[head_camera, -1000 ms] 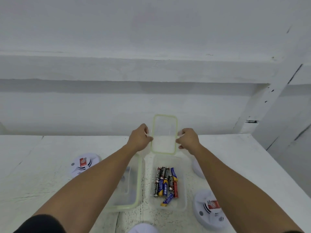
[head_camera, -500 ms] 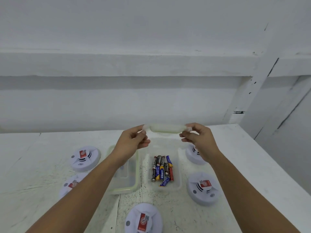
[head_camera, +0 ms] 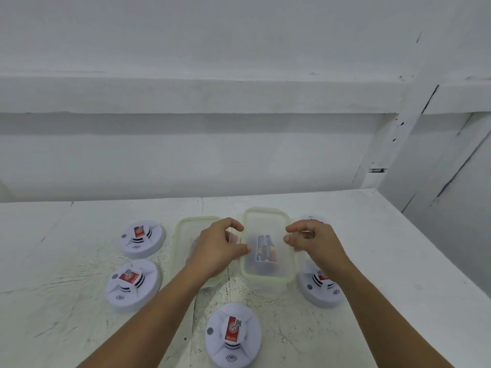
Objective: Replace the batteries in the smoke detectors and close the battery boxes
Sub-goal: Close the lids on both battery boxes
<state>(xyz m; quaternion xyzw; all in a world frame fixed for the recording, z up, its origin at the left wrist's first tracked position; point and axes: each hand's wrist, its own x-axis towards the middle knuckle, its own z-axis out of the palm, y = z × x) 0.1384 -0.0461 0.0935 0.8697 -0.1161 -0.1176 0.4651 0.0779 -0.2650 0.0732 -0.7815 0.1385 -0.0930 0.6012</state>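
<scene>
White table (head_camera: 385, 248) ran up to a white wall (head_camera: 239, 155), and both bare forearms reached forward over it, palms turned inward toward each other. The left hand (head_camera: 218, 248) pinched the left edge of a clear, green-rimmed lid (head_camera: 267, 224) between thumb and curled fingers; the right hand (head_camera: 316, 243) pinched the right edge with its fingertips, wrist slightly raised. The lid lay flat over the open box (head_camera: 268, 286), though whether it was seated on the rim or just above it could not be told. Batteries (head_camera: 265, 248) showed through the lid, lying lengthwise in the box. Just to its left sat a second box (head_camera: 183, 235) with a green rim, partly hidden by the left hand, its contents too blurred to name. Two detectors (head_camera: 132, 284) lay left of the boxes, one detector lay nearest the person (head_camera: 233, 335), one lay to the right under the right forearm (head_camera: 318, 285), and part of another showed behind the right hand. Half a second before, the lid had been held edge-on and higher, past the far end of the box, with the batteries uncovered; now it had come down level over them, with both hands lower and closer to the table.
</scene>
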